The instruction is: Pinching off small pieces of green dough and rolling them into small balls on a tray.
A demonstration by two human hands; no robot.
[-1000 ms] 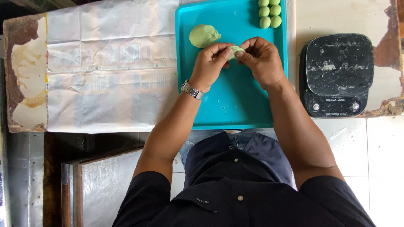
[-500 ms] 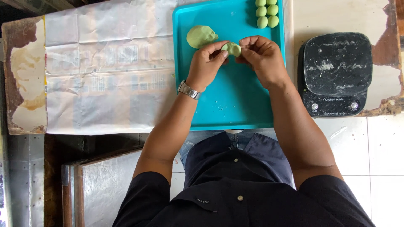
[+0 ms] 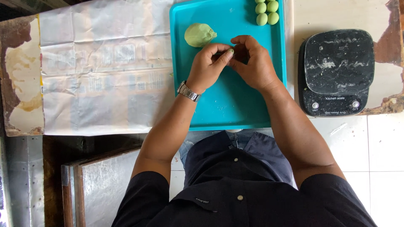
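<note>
Pinching small green dough piece (image 3: pixel 230 51) between left hand (image 3: pixel 207 67) and right hand (image 3: pixel 252 63) fingers, over teal tray (image 3: pixel 229 105) | step: likely shaping a ball | next: gentle rolling, placing beside finished dough balls (image 3: pixel 267 12)

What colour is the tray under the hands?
The tray is bright turquoise blue, plain with no pattern, seen best in the head view.

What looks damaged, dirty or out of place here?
The kitchen scale is smeared with whitish residue, and the worktop's surface beside it is chipped and peeling. The paper sheet is creased and stained. The hands and dough on the turquoise tray look orderly.
</note>
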